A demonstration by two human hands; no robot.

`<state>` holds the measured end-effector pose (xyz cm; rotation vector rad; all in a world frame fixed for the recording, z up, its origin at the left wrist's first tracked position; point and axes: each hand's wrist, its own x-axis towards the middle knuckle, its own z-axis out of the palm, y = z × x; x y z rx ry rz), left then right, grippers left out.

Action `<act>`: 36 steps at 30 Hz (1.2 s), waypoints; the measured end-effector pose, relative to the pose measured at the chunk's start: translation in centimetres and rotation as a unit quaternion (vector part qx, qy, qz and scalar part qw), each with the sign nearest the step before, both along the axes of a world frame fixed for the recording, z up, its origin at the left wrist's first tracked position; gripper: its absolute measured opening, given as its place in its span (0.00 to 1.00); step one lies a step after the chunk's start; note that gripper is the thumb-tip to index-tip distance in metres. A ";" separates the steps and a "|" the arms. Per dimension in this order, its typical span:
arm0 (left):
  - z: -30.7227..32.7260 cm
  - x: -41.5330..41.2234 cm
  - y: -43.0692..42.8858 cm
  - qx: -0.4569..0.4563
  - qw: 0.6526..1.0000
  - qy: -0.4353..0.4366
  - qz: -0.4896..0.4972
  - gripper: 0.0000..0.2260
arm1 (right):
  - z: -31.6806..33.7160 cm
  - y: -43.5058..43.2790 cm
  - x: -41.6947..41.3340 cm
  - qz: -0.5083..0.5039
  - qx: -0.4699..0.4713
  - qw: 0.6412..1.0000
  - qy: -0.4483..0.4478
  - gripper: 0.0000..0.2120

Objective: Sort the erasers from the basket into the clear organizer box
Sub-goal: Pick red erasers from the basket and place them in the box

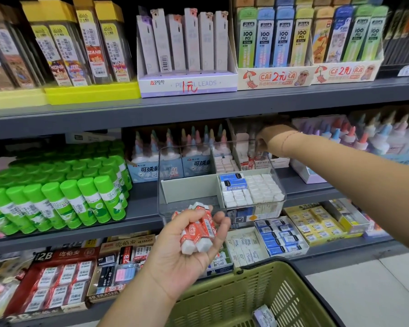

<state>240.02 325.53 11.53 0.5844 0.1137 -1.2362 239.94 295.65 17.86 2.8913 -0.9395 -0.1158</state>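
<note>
Head view: the left hand is cupped palm-up, fingers curled round a clutch of red-sleeved erasers just in front of the clear organizer box, their long axes pointing up toward its front-left compartment. The right hand is up over the back-right compartment, and whether those fingers pinch anything I cannot tell. So the clutch lies below and left of that reaching hand, nearer the box's front, with the green basket lower still.
</note>
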 end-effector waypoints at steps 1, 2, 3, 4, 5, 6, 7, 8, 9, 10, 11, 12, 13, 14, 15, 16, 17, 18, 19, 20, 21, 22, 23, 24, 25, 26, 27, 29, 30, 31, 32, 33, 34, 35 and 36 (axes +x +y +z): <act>0.0 0.0 0.0 0.001 1.000 -0.001 0.001 0.34 | -0.3 -0.1 0.3 -0.001 -0.016 1.000 0.008 0.10; 0.1 0.1 -0.1 0.004 1.000 -0.003 0.001 0.35 | -0.6 -0.2 0.6 -0.004 -0.029 0.999 0.020 0.10; 0.1 0.1 -0.1 0.007 1.000 -0.006 0.002 0.35 | -0.8 -0.2 0.9 -0.003 -0.042 0.999 0.034 0.11; 0.1 0.1 -0.2 0.010 1.000 -0.009 0.004 0.35 | -1.1 -0.2 1.1 0.002 -0.055 0.997 0.049 0.11; 0.0 0.1 -0.2 0.013 1.000 -0.010 0.006 0.35 | -1.5 -0.2 1.3 0.010 -0.070 0.995 0.064 0.12; 0.0 0.1 -0.2 0.014 1.000 -0.010 0.007 0.35 | -1.9 -0.2 1.3 0.020 -0.086 0.993 0.076 0.13; 0.0 0.1 -0.1 0.016 1.000 -0.011 0.007 0.35 | -2.2 -0.3 1.3 0.030 -0.102 0.991 0.084 0.13; 0.0 0.1 -0.1 0.017 1.000 -0.011 0.007 0.35 | -2.5 -0.3 1.1 0.040 -0.120 0.988 0.090 0.14; -0.1 0.1 -0.1 0.017 1.000 -0.011 0.007 0.35 | -2.7 -0.4 0.9 0.050 -0.138 0.985 0.094 0.14; -0.1 0.1 -0.1 0.015 1.000 -0.011 0.007 0.35 | -2.8 -0.5 0.8 0.057 -0.152 0.982 0.096 0.14; -0.1 0.2 -0.1 0.013 1.000 -0.010 0.007 0.35 | -2.9 -0.6 0.8 0.064 -0.161 0.980 0.095 0.14; 0.0 0.2 -0.1 0.012 1.000 -0.011 0.008 0.35 | -2.8 -0.7 0.8 0.068 -0.157 0.981 0.088 0.15; -0.1 0.2 -0.1 0.011 1.000 -0.011 0.009 0.35 | -2.7 -0.8 0.9 0.073 -0.141 0.984 0.075 0.15; -0.1 0.2 -0.1 0.012 1.000 -0.012 0.009 0.35 | -2.6 -0.9 0.9 0.078 -0.119 0.988 0.060 0.16; -0.1 0.3 -0.1 0.013 1.000 -0.012 0.009 0.35 | -2.4 -1.0 0.8 0.084 -0.097 0.991 0.045 0.17; -0.2 0.2 -0.1 0.015 1.000 -0.012 0.008 0.35 | -2.4 -1.2 0.6 0.088 -0.081 0.992 0.031 0.17; -0.2 0.2 -0.1 0.015 1.000 -0.012 0.008 0.35 | -2.4 -1.4 0.5 0.090 -0.073 0.993 0.020 0.16; -0.2 0.2 0.0 0.015 1.000 -0.012 0.007 0.35 | -2.5 -1.5 0.4 0.088 -0.074 0.993 0.011 0.16; -0.2 0.1 0.0 0.014 1.000 -0.013 0.006 0.35 | -2.7 -1.6 0.4 0.084 -0.080 0.993 0.001 0.15; -0.1 0.1 -0.1 0.014 1.000 -0.013 0.006 0.35 | -3.1 -1.7 0.5 0.077 -0.089 0.993 -0.009 0.14; -0.1 0.1 -0.1 0.013 1.000 -0.012 0.005 0.35 | -3.4 -1.8 0.6 0.069 -0.101 0.992 -0.017 0.14; 0.0 0.1 -0.1 0.012 1.000 -0.011 0.005 0.35 | -3.6 -1.8 0.8 0.061 -0.113 0.991 -0.021 0.14; 0.0 0.1 -0.1 0.011 1.000 -0.011 0.005 0.35 | -3.8 -1.7 0.9 0.056 -0.125 0.990 -0.023 0.14; 0.0 0.1 -0.1 0.012 1.000 -0.013 0.006 0.36 | -3.9 -1.7 1.0 0.055 -0.133 0.989 -0.024 0.14; 0.0 0.1 -0.1 0.013 1.000 -0.014 0.006 0.36 | -4.0 -1.7 1.0 0.056 -0.138 0.989 -0.022 0.14; 0.0 0.2 0.0 0.014 1.000 -0.013 0.007 0.36 | -4.2 -1.8 1.0 0.060 -0.141 0.988 -0.020 0.14; 0.0 0.2 0.0 0.014 1.000 -0.011 0.007 0.36 | -4.4 -1.8 1.1 0.063 -0.144 0.987 -0.018 0.14; -0.1 0.2 0.0 0.012 1.000 -0.010 0.006 0.35 | -4.6 -1.9 1.1 0.072 -0.153 0.985 -0.023 0.14; 0.0 0.2 0.0 0.011 1.000 -0.009 0.006 0.35 | -4.7 -1.9 1.2 0.077 -0.159 0.984 -0.031 0.14; 0.0 0.2 0.0 0.010 1.000 -0.009 0.007 0.35 | -4.8 -1.9 1.3 0.078 -0.166 0.982 -0.044 0.15; 0.0 0.3 0.0 0.010 1.000 -0.008 0.008 0.35 | -4.9 -1.9 1.4 0.072 -0.172 0.981 -0.058 0.16; 0.0 0.3 0.0 0.010 1.000 -0.009 0.009 0.35 | -4.9 -1.8 1.4 0.061 -0.177 0.980 -0.070 0.17; 0.0 0.4 0.0 0.011 1.000 -0.009 0.011 0.35 | -5.0 -1.8 1.5 0.044 -0.181 0.979 -0.078 0.18; -0.1 0.4 0.0 0.012 1.000 -0.008 0.012 0.35 | -5.1 -1.8 1.5 0.022 -0.185 0.979 -0.084 0.18; -0.1 0.4 0.1 0.012 1.000 -0.006 0.013 0.35 | -5.1 -1.8 1.5 0.002 -0.189 0.978 -0.089 0.17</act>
